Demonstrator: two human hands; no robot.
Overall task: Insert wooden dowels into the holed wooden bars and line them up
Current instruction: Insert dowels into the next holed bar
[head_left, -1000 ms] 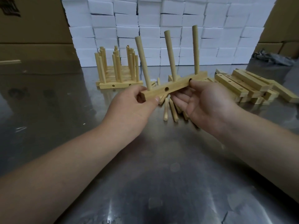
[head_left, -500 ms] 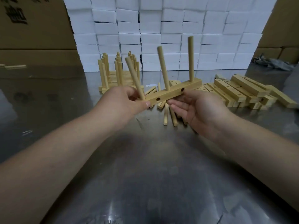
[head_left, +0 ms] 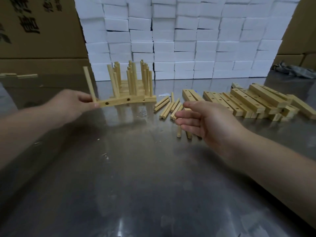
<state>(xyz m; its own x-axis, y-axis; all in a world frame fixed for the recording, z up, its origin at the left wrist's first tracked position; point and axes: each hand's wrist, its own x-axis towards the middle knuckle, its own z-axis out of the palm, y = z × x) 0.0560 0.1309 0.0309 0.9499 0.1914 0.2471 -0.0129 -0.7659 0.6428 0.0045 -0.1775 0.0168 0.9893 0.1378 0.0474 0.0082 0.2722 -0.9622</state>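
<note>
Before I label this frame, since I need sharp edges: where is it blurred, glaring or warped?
Head view: left hand and its dowelled bar look slightly smeared; head view: the steel table shows soft glare streaks near the bottom edge; head view: the wide lens bows the white block wall.

Two hands [head_left: 68, 104], one held bar [head_left: 118, 102], about ten loose dowels [head_left: 162, 103].

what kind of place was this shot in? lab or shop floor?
Probably a small factory or warehouse assembly bench, not a lab: a steel-topped table, a wall of stacked white blocks with cardboard cartons beside it, and a pile of holed wooden bars and loose dowels.
</note>
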